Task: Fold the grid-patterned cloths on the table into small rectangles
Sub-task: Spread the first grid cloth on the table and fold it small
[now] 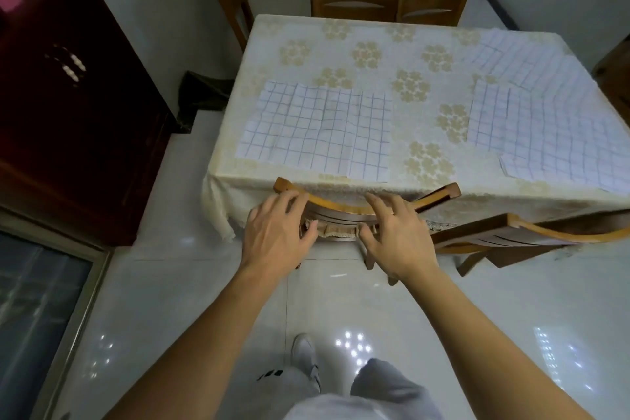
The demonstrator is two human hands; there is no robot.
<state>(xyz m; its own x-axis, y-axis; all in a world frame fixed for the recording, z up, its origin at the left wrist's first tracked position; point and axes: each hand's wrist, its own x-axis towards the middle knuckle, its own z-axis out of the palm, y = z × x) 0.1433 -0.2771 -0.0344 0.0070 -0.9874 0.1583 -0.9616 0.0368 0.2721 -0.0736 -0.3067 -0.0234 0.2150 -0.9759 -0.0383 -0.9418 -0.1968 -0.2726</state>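
Wooden chair (pixel 341 207) blocks the table (pixel 300 27), so the left hand (pixel 278 232) and right hand (pixel 397 235) rest on its back, fingers (pixel 289 199) spread and unclenched, likely to shift it; grid cloths (pixel 317 133) lie unfolded on the table.

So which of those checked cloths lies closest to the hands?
The lone cloth on the table's left, just past the chair that the left hand and right hand touch; the other cloths overlap at right.
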